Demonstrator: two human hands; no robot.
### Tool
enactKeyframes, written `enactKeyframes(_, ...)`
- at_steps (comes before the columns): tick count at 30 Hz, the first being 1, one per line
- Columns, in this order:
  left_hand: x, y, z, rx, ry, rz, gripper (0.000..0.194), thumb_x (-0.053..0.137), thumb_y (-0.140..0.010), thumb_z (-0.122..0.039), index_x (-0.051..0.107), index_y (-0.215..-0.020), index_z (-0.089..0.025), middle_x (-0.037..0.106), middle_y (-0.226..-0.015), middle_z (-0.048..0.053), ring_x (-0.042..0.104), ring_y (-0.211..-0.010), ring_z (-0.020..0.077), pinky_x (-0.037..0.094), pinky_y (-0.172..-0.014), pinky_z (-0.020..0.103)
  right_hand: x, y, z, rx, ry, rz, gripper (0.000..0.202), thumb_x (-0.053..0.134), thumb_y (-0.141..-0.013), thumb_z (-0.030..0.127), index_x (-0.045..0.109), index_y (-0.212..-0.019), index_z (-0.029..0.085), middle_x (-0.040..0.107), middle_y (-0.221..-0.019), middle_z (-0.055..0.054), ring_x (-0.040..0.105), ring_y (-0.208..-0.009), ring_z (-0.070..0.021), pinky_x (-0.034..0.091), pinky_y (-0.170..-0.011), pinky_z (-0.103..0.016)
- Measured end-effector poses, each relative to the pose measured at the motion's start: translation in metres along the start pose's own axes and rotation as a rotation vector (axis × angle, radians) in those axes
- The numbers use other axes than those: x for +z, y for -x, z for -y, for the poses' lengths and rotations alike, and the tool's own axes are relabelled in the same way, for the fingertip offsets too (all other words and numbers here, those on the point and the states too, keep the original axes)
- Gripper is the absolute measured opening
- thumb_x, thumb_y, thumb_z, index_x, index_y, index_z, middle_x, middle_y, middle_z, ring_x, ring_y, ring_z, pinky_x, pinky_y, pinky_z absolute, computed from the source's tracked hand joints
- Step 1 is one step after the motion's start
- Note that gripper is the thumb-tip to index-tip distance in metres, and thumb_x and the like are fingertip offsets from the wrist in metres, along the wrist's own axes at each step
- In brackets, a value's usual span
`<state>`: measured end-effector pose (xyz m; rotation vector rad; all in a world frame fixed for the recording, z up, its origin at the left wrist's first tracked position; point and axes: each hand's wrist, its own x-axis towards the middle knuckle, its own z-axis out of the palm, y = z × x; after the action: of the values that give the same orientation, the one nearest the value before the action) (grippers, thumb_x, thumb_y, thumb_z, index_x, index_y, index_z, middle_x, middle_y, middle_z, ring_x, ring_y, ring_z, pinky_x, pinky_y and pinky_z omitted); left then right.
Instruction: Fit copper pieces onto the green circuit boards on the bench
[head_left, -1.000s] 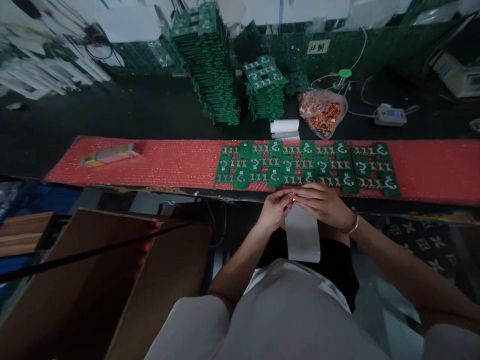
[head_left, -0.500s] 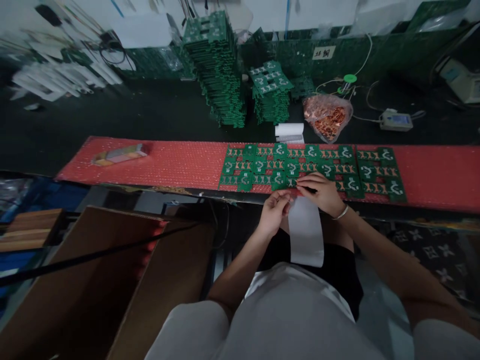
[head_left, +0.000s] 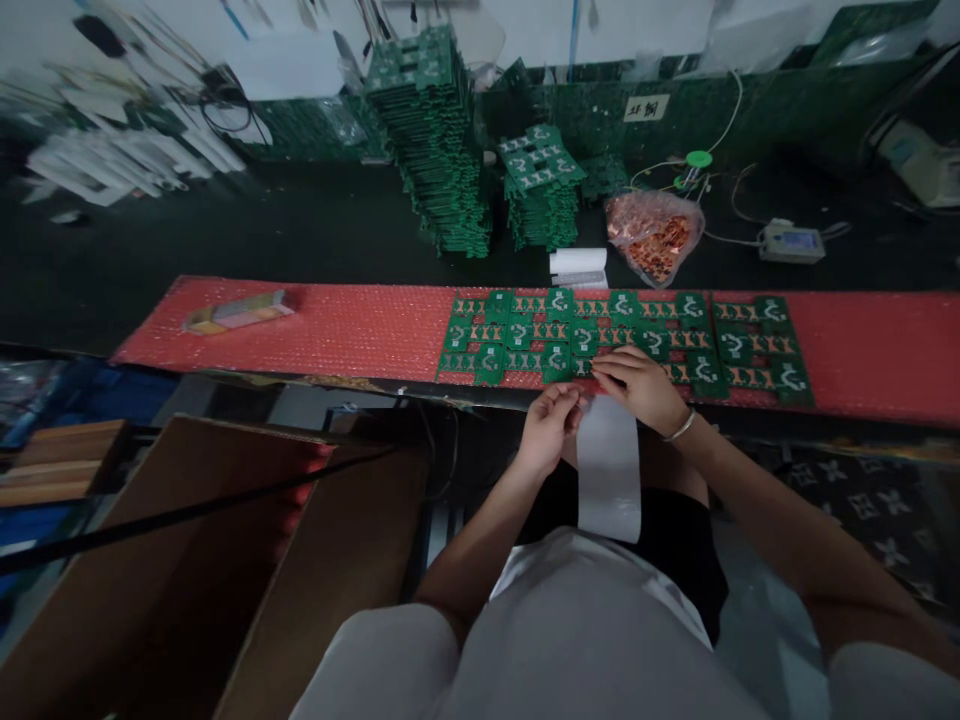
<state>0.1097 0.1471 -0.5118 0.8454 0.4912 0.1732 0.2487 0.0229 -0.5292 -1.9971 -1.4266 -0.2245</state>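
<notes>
Green circuit boards lie in a block on red bubble wrap along the bench's front edge. My left hand is closed at the top left of a white strip, its fingertips pinched on something too small to make out. The strip hangs below the bench edge over my lap. My right hand, with a bracelet at the wrist, has its fingers bent together at the front row of boards, above the strip; what they pinch is too small to tell.
Tall board stacks and shorter ones stand behind. Nearby are a bag of copper pieces, a white roll, a small device and a wrapped bundle. A cardboard box sits lower left.
The lower end of the white strip has shifted slightly left and down. Both hands have stayed almost in place.
</notes>
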Motion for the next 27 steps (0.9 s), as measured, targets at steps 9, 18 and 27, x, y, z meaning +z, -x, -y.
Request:
enactKeyframes(9,0.0,-0.001,0.0,0.011,-0.001,-0.012,0.04,0.069,-0.076,-0.05,0.063,-0.09,-0.013,0.058,-0.075,0.002,0.04,-0.05,0.0058,0.018,-0.044,0.021,-0.007,0.001,0.006,-0.021,0.122,0.111,0.022,0.052,-0.095,0.021,0.073,-0.099,0.019,0.069,-0.108,-0.009,0.057,-0.106,-0.0259,0.052,-0.093,-0.046)
enactKeyframes(18,0.001,-0.003,0.0,0.006,-0.011,0.012,0.069,0.05,-0.076,-0.081,0.06,-0.099,-0.017,0.058,-0.08,0.004,0.039,-0.052,0.0076,0.02,-0.043,0.021,-0.015,0.003,0.055,0.049,-0.109,0.051,0.018,0.059,-0.093,0.032,0.072,-0.104,0.025,0.061,-0.097,-0.007,0.058,-0.092,-0.0215,0.051,-0.08,-0.038)
enactKeyframes(27,0.001,-0.001,0.001,-0.045,-0.01,0.028,0.065,0.058,-0.073,-0.079,0.062,-0.093,-0.016,0.049,-0.064,-0.001,0.037,-0.049,0.0074,0.019,-0.043,0.021,-0.006,0.0,0.057,0.071,-0.188,0.079,0.009,0.059,-0.092,0.025,0.068,-0.089,0.022,0.061,-0.098,-0.007,0.06,-0.092,-0.0209,0.052,-0.084,-0.038)
